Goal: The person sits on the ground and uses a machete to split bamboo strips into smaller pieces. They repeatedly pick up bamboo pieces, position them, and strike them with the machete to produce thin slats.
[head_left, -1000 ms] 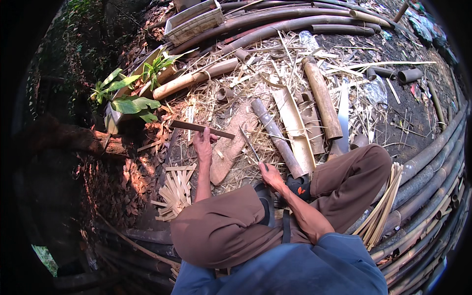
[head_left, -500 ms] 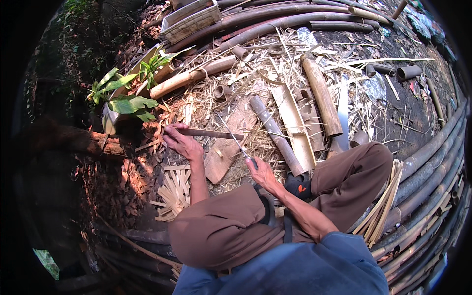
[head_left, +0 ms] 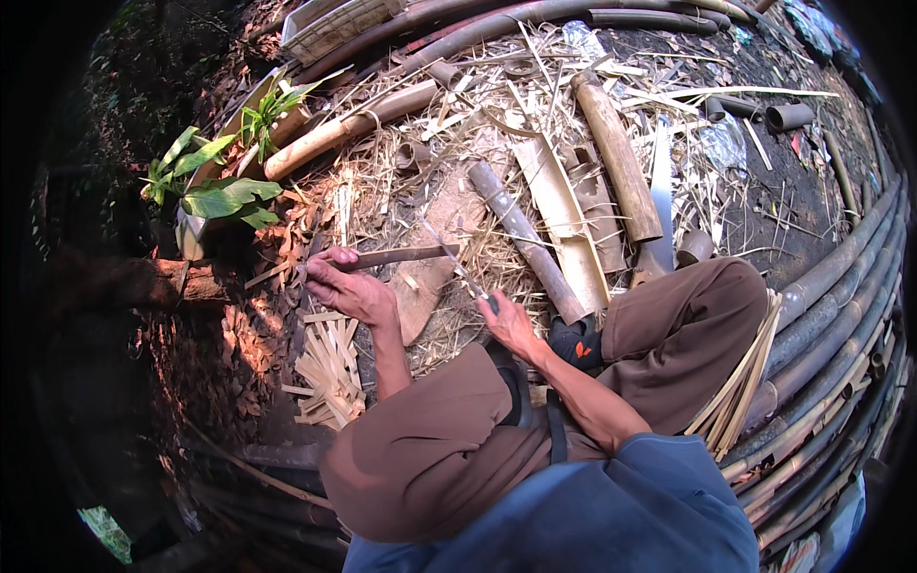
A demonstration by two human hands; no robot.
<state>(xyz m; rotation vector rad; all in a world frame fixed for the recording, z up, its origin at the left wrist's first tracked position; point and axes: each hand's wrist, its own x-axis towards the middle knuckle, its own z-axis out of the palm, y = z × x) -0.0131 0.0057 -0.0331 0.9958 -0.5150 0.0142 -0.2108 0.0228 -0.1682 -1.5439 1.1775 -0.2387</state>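
My left hand point(head_left: 355, 294) is closed round one end of a dark, flat bamboo strip point(head_left: 406, 256), which points to the right at about knee height. My right hand point(head_left: 511, 328) grips the dark handle of a thin-bladed knife point(head_left: 465, 276). The blade crosses the strip's far right end and seems to touch it. Beneath them lies a worn wooden board point(head_left: 420, 304) with a small pale chip on it. Just left of my knee, a heap of pale split strips point(head_left: 330, 368) rests on the ground.
Ahead lie a bamboo tube point(head_left: 527, 241), a split bamboo half point(head_left: 562, 222), a thick bamboo length point(head_left: 616, 158) and a saw point(head_left: 661, 181) among shavings. Long bamboo poles point(head_left: 812, 320) line the right. A leafy plant point(head_left: 224, 199) and a log point(head_left: 186, 280) stand at the left.
The knife has shifted slightly, and its blade now lies across the strip's right end. My left hand has turned and moved a little lower, and the whole view has shifted slightly.
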